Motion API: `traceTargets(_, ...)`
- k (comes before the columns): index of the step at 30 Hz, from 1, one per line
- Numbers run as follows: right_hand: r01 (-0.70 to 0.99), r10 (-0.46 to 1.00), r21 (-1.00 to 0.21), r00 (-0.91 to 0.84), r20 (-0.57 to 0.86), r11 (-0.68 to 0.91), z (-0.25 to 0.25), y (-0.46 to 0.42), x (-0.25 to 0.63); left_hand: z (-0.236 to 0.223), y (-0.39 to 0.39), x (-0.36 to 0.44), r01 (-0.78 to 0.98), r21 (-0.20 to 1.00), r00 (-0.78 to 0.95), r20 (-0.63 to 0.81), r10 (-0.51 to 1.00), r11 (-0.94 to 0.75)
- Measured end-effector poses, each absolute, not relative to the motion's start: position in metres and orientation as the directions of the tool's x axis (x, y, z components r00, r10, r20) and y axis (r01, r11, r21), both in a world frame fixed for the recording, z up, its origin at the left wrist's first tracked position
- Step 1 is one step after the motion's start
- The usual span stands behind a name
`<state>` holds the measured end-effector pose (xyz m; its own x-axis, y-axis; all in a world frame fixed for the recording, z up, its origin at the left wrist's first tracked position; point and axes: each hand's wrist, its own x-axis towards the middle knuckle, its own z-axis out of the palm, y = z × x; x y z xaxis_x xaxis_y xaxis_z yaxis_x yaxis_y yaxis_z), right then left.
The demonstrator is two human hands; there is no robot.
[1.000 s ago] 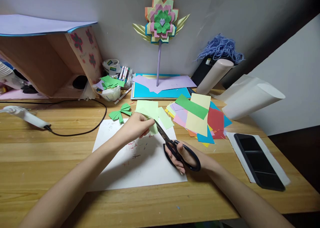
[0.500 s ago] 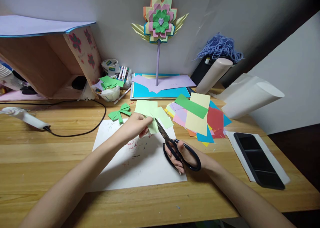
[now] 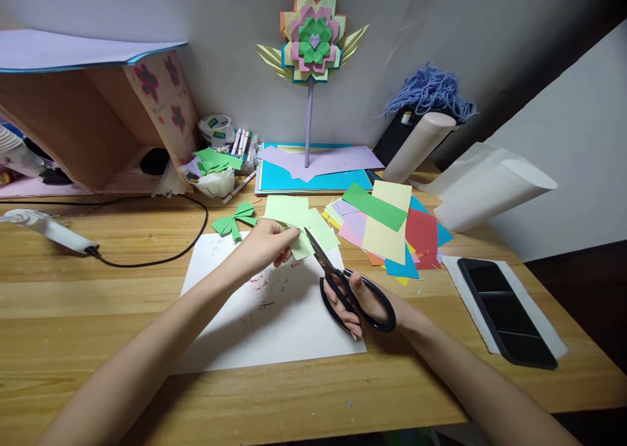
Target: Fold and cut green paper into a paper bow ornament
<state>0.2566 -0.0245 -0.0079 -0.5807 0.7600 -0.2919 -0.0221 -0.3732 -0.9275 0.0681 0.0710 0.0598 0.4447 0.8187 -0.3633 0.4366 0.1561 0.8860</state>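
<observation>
My left hand (image 3: 275, 242) pinches a small piece of light green paper (image 3: 302, 243) between thumb and fingers. Black-handled scissors (image 3: 337, 277) are gripped by my right hand (image 3: 356, 301), thumb and fingers through the loops. Their blades point up and to the left, with the tips at the right edge of the held paper. Behind it lie more light green sheets (image 3: 288, 208) on the table. A marked white sheet (image 3: 274, 328) lies beneath both hands. To the left of my left hand rests a green paper bow (image 3: 236, 221).
Coloured paper pieces (image 3: 386, 237) are heaped right of centre. A phone (image 3: 507, 312) lies at the right near a white paper roll (image 3: 494, 191). A paper flower (image 3: 313, 41) stands at the back. On the left are a cardboard box (image 3: 98, 119) and a corded white tool (image 3: 49, 229).
The scissor tips have moved slightly up against the light green paper, and the paper's lower edge has tilted a little. My left hand stays nearly in place, still pinching it.
</observation>
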Motion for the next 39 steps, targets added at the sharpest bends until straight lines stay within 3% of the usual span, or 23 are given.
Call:
traceTargets(16,0.118,0.803,-0.957,-0.522,-0.288,-0.266,0.003,-0.025,0.257,0.063,0.073,0.066,0.439,0.883,0.463,-0.381,0.801,0.166)
traceTargets(39,0.084,0.802,-0.946,-0.510,-0.311,-0.313,-0.010,-0.025,0.260,0.063,0.075,0.064,0.394,0.896,0.472,-0.388,0.792,0.204)
